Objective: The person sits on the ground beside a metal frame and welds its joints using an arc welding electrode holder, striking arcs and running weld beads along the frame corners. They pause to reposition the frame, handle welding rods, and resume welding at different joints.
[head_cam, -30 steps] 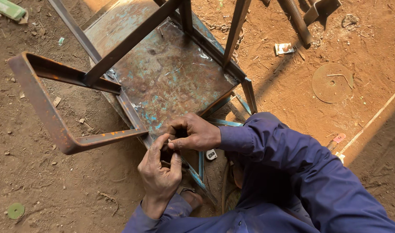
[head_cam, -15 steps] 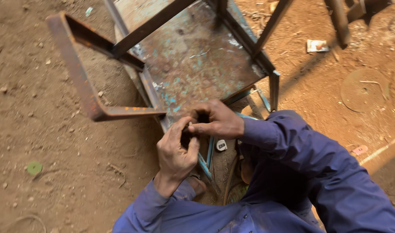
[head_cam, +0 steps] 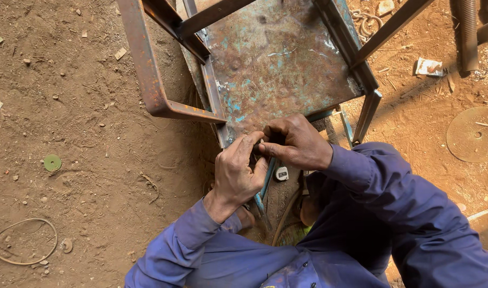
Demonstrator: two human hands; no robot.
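Left hand (head_cam: 236, 173): curled, fingers pressed together at the near edge of the metal frame (head_cam: 148, 80); a small dark part appears to be pinched, but it is hidden by the fingers.
Right hand (head_cam: 297, 143): closed, fingertips brought against those of the left hand, touching; what is gripped cannot be told.
Worked spot: located at the near corner of the rusty plate (head_cam: 276, 58), where the teal bar (head_cam: 265, 184) meets it.
Reason for grip: both hands are set close together, judged to steady a small part against the frame.
Teal bar axis: long axis runs far to near, tilted slightly left at the near end.
Frame: laid on the dirt floor (head_cam: 84, 160), legs pointing sideways.
Nearby: a small white object (head_cam: 280, 173) lies just right of the bar; a green disc (head_cam: 52, 162) lies well apart on the left.
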